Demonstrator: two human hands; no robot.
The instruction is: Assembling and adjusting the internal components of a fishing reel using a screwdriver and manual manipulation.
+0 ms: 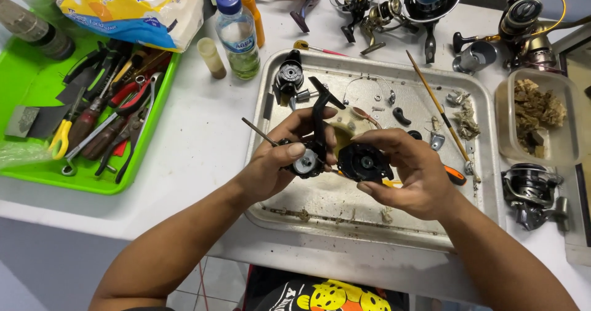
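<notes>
Reel body (311, 154), black, sits over metal tray (381, 225) centre, between our hands. Left hand (277, 163) curls round it, thumb pressing its near side. Right hand (412, 175) pinches round black side cover (363, 162) just right, touching body. Green tool tray (37, 169) far left, water bottle (237, 34) behind.

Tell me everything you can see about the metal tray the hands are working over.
The metal tray is a shallow, rectangular, silvery pan with rounded corners and a raised rim, lying flat on the white table. Its floor is smeared and stained, with bits of brownish debris along the near edge. Small reel parts, a thin brush and an orange-handled tool lie in it. The left hand and right hand hold black reel parts above its middle; whether they touch it is unclear.
</notes>
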